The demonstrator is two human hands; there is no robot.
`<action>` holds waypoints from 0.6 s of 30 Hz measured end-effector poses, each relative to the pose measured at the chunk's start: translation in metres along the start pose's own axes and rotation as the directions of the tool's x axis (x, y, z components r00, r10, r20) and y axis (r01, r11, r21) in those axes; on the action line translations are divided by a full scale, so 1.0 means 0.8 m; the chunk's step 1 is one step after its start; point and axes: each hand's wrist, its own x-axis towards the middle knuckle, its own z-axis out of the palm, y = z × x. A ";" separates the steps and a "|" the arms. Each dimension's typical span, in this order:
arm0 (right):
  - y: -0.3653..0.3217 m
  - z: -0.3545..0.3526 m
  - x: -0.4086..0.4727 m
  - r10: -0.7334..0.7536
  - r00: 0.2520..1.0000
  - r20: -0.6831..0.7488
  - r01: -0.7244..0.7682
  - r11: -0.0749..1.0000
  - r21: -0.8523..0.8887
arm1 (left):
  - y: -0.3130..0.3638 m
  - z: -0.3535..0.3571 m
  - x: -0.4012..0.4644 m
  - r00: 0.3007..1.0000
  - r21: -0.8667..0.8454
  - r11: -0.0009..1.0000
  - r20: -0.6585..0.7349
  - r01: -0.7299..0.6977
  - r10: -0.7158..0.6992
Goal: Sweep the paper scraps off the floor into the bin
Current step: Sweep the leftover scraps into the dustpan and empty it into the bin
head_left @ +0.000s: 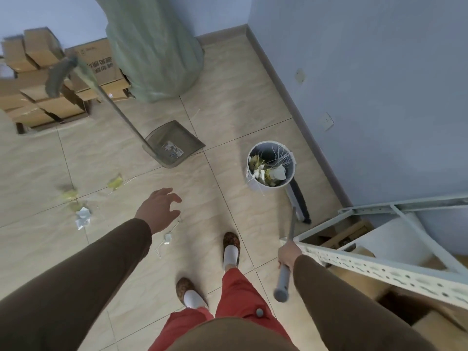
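A round grey bin (291,158) stands near the right wall, holding crumpled white and yellow paper. My right hand (288,254) is shut on the grey broom handle (285,279); the broom head (300,203) rests on the floor just right of the bin. My left hand (158,209) hovers open over the tiles, holding nothing. A grey long-handled dustpan (174,144) stands on the floor ahead, its handle (101,89) leaning up to the left. Yellow and white paper scraps (82,216) lie on the floor at left, with another yellow scrap (116,183) and a small white scrap (168,236) nearby.
Cardboard boxes (43,97) are stacked at the back left. A large green sack (157,46) stands against the back wall. A white metal shelf frame (379,264) juts in at the right, beside my right arm. My feet (231,249) are on the tiles.
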 end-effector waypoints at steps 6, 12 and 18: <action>-0.030 0.096 -0.111 0.042 0.989 0.142 -0.111 0.845 0.523 | -0.052 0.026 -0.069 1.000 -0.068 0.998 0.008 0.019 -0.019; -0.025 0.163 -0.189 -0.060 0.974 0.220 -0.059 0.867 0.494 | -0.090 0.046 -0.115 0.999 -0.132 0.991 0.006 0.035 -0.034; 0.001 0.169 -0.223 -0.117 0.921 0.371 -0.071 0.888 0.455 | -0.107 0.059 -0.140 0.998 -0.219 0.974 -0.001 0.064 -0.066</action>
